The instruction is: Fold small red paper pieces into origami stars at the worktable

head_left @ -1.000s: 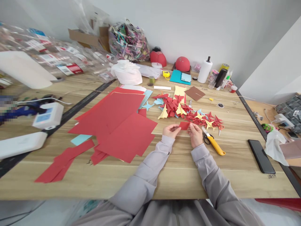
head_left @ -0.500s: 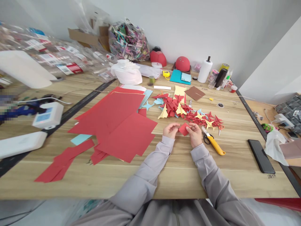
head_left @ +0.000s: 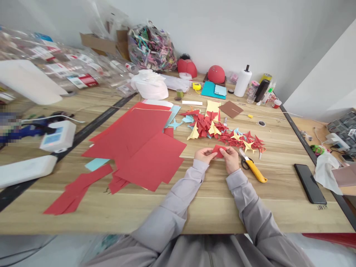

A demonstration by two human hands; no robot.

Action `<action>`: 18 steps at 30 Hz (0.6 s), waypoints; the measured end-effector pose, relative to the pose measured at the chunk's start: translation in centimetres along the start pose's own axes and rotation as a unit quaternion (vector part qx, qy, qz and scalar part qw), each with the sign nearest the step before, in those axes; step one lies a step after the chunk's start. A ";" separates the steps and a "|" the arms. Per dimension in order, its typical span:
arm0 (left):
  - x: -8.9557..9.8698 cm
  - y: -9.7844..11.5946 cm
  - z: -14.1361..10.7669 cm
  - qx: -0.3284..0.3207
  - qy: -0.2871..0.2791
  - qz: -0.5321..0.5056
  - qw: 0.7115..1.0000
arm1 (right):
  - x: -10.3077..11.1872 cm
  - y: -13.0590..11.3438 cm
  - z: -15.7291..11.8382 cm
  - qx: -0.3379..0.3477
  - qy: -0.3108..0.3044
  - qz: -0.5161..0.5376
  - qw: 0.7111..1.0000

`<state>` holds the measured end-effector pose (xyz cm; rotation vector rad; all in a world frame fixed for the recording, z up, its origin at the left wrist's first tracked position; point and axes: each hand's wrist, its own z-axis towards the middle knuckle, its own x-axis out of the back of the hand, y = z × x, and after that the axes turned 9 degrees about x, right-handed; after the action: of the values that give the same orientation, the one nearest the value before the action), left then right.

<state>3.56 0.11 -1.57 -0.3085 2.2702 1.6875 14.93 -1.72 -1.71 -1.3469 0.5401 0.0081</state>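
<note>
The small red paper square [head_left: 218, 151] has turned since the earlier view and now bends between both hands, which have closed in around it. It is held just above the tabletop [head_left: 211, 209], toward the middle of the near half, with its long axis running left to right and one corner pointing toward the person. The left hand [head_left: 205, 155] pinches its left end between thumb and fingers; the right hand [head_left: 230, 159] pinches its right end the same way, neither hand open wide. Just right of the right hand, black-handled scissors [head_left: 245, 163] touch a yellow utility knife [head_left: 257, 175]. Beyond the paper spreads a pile of red and yellow folded paper stars [head_left: 219, 135], and large red paper sheets [head_left: 144, 155] lie to the left. Labels on the plastic bottles [head_left: 83, 79] near the far left corner are too small to read.
</note>
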 end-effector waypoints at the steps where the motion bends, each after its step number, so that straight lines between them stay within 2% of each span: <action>1: 0.0 0.1 0.0 -0.001 0.000 0.001 1.000 | 0.0 0.1 0.0 0.001 0.000 0.001 1.000; 12: 0.0 0.0 0.3 -0.003 0.007 0.009 1.000 | -0.1 -0.3 0.0 -0.011 0.008 0.034 0.999; 18: 0.0 0.9 -0.3 -0.036 0.010 0.025 0.999 | 0.1 -0.3 0.0 0.019 -0.034 -0.029 0.999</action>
<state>3.26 0.10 -0.67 -0.2875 2.2533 1.8021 15.12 -1.85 -1.52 -1.3206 0.4421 -0.0032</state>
